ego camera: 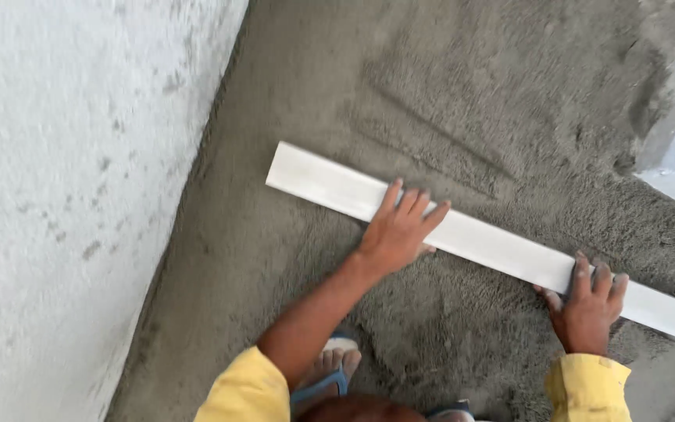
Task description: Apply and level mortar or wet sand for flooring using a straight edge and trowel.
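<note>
I see the long white board (478, 242) lying flat on the wet grey mortar bed (447, 101), its long axis running on a slant from its near-square end beside the pale wall (64, 195) down toward the right edge of the view, where it passes out of sight. My left hand (397, 230) lies on top of the board about a third of the way from that end, palm down, fingers spread wide and pointing across the board away from me; it presses rather than grips. My right hand (587, 305) sits further along the board toward the right, fingers hooked over the board's top face with the thumb on my side, so it clasps the edge. The board runs straight between both hands, crosswise to my forearms, and the left hand is nearer the board's free end. On the far side of the board the mortar shows slanted drag marks; on my side it looks rougher. Below the board I see yellow sleeves (587, 387) and a foot in a blue sandal (330, 375) standing on the mortar.
</note>
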